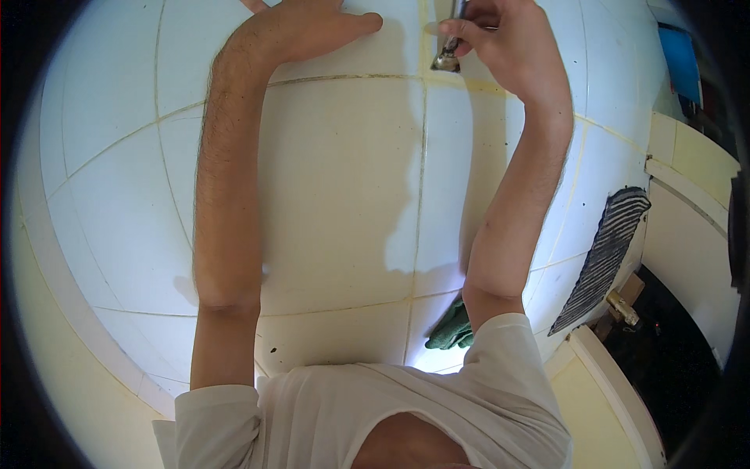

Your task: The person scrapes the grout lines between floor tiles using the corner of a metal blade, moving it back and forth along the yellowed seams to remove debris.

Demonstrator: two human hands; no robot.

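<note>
My right hand (500, 47) is at the top of the view, closed round a slim silver-handled tool (447, 61). The tool's flared, brownish end points down onto the pale tiles (344, 187), beside a yellowish grout line. Whether that end is a blade or bristles is too small to tell. Farther left, my left hand (312, 33) lies over the tiles, its thumb stretched out to the right. The upper edge of the picture cuts off most of its fingers, and nothing shows in its grasp.
A dark green cloth (451, 327) lies near my right elbow. Toward the right edge is a black-and-grey striped mat (601, 258), with a brass-coloured fitting (623, 309) beyond it. A blue object (681, 62) stands at the upper right. A raised pale border (70, 313) curves along the left.
</note>
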